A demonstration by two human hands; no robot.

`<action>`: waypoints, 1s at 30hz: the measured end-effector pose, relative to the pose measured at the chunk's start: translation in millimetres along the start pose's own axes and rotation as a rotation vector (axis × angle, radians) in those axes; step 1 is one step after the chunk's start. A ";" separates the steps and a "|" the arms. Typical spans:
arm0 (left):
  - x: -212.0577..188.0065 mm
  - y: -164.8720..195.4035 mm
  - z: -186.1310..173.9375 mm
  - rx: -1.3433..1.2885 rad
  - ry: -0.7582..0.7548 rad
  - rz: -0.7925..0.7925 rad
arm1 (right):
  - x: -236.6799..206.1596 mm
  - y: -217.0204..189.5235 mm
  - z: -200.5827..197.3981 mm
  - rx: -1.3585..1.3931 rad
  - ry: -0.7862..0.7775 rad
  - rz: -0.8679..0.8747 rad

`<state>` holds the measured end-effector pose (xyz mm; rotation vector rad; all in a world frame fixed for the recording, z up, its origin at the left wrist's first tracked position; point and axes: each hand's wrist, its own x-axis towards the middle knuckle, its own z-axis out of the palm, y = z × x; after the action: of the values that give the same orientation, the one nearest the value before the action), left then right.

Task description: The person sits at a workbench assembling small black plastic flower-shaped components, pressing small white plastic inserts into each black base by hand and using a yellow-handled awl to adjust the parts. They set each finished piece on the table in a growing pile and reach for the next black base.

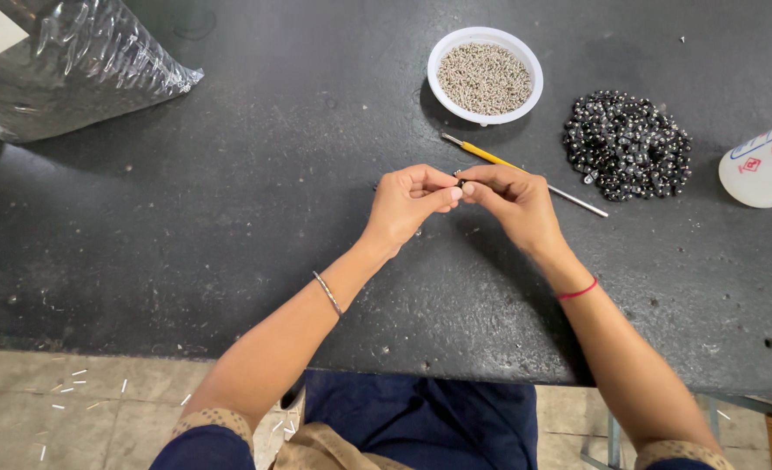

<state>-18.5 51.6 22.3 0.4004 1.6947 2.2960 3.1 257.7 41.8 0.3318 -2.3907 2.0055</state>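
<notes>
My left hand [407, 202] and my right hand [514, 198] meet fingertip to fingertip above the dark table [229, 218]. Between the pinched fingers sits a tiny dark piece [460, 183], mostly hidden; both hands grip it. Just beyond the right hand lies a thin tool with a yellow handle and metal shaft [490, 157]. A white bowl [445, 52] of small silvery pins stands farther back. To its right lies a heap of black beads [627, 145].
A clear plastic bag [64, 65] of dark material lies at the back left. A white plastic container [764, 165] lies at the right edge. Small white bits are scattered on the floor [73, 392] below the table's front edge.
</notes>
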 end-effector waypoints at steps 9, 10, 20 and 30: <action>-1.2 0.1 0.8 -0.029 -0.025 -0.004 | -3.7 -4.1 -2.0 -0.010 -0.003 0.006; -1.0 0.0 0.9 -0.020 -0.018 -0.010 | -3.5 -3.9 -1.8 -0.015 -0.005 0.004; -2.6 -9.1 4.6 -0.061 -0.018 0.020 | -3.2 7.0 3.4 0.148 0.015 -0.013; -5.8 -10.4 8.6 0.076 -0.009 0.039 | -2.2 21.1 -3.2 0.207 0.011 0.018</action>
<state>-9.5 60.1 14.4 0.4626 1.7892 2.2581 1.3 264.6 21.6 0.3007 -2.1909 2.2612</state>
